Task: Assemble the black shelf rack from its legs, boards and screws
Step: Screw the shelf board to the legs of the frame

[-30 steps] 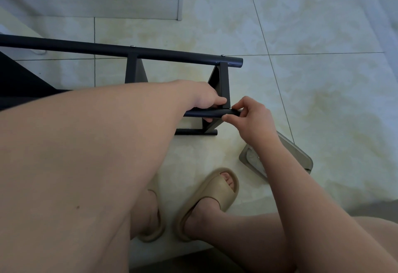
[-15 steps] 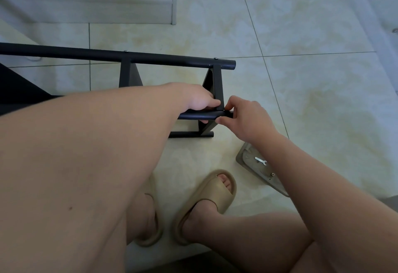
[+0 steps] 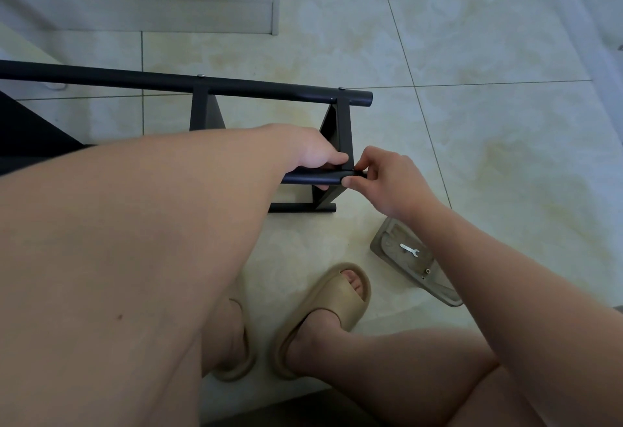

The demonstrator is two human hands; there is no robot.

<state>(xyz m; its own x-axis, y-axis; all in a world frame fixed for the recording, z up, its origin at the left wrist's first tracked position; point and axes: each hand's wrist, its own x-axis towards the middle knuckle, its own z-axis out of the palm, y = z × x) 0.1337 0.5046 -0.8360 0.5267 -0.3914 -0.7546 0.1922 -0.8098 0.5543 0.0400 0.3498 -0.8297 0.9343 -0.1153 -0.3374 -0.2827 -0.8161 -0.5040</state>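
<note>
While the rack (image 3: 269,89) lies sideways on the floor (image 3: 488,157), 10 o'clock, three legs (image 3: 101,74) and two crossbars (image 3: 344,130) show. Left hand (image 3: 313,153) grips middle leg (image 3: 310,178); right hand (image 3: 391,184) pinches its end. One wrench (image 3: 409,249) in tray (image 3: 389,239), 4 o'clock.

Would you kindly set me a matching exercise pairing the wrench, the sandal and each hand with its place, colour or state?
Things:
1. wrench
2. sandal
3. left hand
4. right hand

Place, colour or state:
a. pinches the end of the leg
b. lies in the tray
c. beige
d. grips the leg along its length

Pairs: 1-b; 2-c; 3-d; 4-a
</note>
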